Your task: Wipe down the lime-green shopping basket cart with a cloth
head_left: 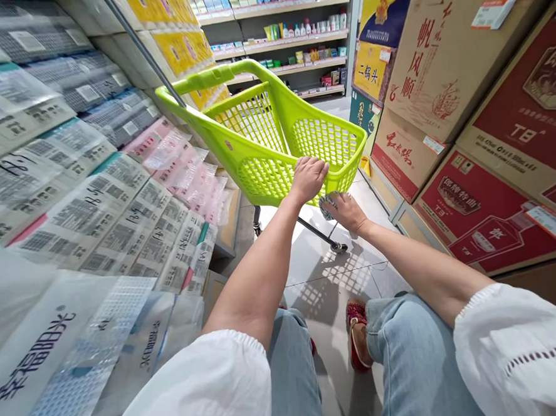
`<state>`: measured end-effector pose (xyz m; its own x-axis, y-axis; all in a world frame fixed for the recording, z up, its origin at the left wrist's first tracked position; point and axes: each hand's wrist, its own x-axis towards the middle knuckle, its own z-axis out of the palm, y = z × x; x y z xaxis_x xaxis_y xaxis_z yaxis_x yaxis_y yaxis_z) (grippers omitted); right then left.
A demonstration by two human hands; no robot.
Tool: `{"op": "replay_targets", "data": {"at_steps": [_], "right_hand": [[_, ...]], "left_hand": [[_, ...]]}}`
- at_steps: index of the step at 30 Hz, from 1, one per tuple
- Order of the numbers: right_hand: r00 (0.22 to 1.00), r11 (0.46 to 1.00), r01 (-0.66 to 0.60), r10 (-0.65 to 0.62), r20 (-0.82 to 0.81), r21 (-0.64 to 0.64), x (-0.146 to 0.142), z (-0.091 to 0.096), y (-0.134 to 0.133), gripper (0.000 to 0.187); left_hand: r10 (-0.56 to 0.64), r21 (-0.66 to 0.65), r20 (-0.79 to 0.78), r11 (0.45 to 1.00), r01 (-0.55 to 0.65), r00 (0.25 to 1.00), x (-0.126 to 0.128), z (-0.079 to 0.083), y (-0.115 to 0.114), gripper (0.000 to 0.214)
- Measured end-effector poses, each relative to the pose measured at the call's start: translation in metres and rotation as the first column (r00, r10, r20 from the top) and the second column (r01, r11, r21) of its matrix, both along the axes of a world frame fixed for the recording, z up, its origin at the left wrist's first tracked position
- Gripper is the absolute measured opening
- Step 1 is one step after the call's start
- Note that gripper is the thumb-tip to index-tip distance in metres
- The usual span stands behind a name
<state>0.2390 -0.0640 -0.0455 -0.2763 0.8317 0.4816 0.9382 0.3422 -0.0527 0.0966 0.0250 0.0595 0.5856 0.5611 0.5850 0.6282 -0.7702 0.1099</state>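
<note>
- My left hand [310, 176] was clamped over the near rim of the green shopping cart [256, 151], its fingers bent and close together.
- My right hand [347, 212] was lower and further right, its fingers closed around a grey patterned cloth [327, 206] just under the basket's bottom edge; I could not tell whether the cloth touched the plastic there.
- The cart was in front of me in the aisle, its handle [211, 78] towards the far left and one black wheel [339, 247] below my hands on the tiled floor [376, 280].
- Wrapped paper packs [113, 208] were stacked on my left, near the cart's side.
- Printed cartons [419, 55] were piled on my right, apart from both hands.
- Beyond the cart, shelves [291, 46] held rows of small bottles and boxes.
- My red shoe [358, 335] showed beneath my jeans [409, 357].
</note>
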Motion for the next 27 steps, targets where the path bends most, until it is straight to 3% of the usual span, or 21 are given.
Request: {"op": "replay_targets", "data": {"at_steps": [4,6,8,11,14,16,22,24,27], "right_hand": [[0.994,0.990,0.073,-0.063,-0.084,0.117,0.002,0.038,0.002,0.034],[0.994,0.988,0.074,-0.063,-0.086,0.138,0.000,0.047,0.003,0.034],[0.995,0.988,0.080,-0.072,-0.070,0.132,-0.003,0.045,0.005,0.034],[0.997,0.993,0.081,-0.080,-0.013,0.083,-0.007,0.023,0.006,0.034],[0.995,1.000,0.001,-0.002,0.100,0.014,-0.008,-0.001,0.005,0.032],[0.988,0.999,-0.032,0.029,0.151,0.017,-0.006,-0.006,0.005,0.032],[0.989,0.966,0.082,-0.110,0.101,0.246,0.002,0.027,0.011,0.034],[0.988,0.960,0.091,-0.120,0.095,0.265,0.002,0.034,0.013,0.035],[0.987,0.972,0.109,-0.131,0.093,0.206,-0.001,0.029,0.011,0.034]], "left_hand": [[-0.027,-0.016,-0.012,1.000,0.026,1.000,-0.002,0.002,0.002,0.045],[-0.032,-0.026,-0.007,0.999,0.032,0.999,-0.002,0.003,0.003,0.044],[-0.027,-0.032,0.000,0.999,0.027,1.000,-0.002,0.003,0.003,0.044],[-0.020,-0.034,0.003,0.999,0.020,1.000,-0.001,0.003,0.003,0.045],[-0.015,-0.045,0.005,0.999,0.015,1.000,-0.001,0.003,0.003,0.047],[-0.010,-0.048,0.002,0.999,0.011,1.000,0.000,0.004,0.002,0.048],[-0.016,-0.043,0.005,0.999,0.016,1.000,-0.001,0.004,0.003,0.047],[-0.015,-0.038,0.001,0.999,0.015,1.000,-0.001,0.003,0.004,0.047],[-0.012,-0.033,0.002,0.999,0.012,1.000,0.000,0.004,0.005,0.047]]}}
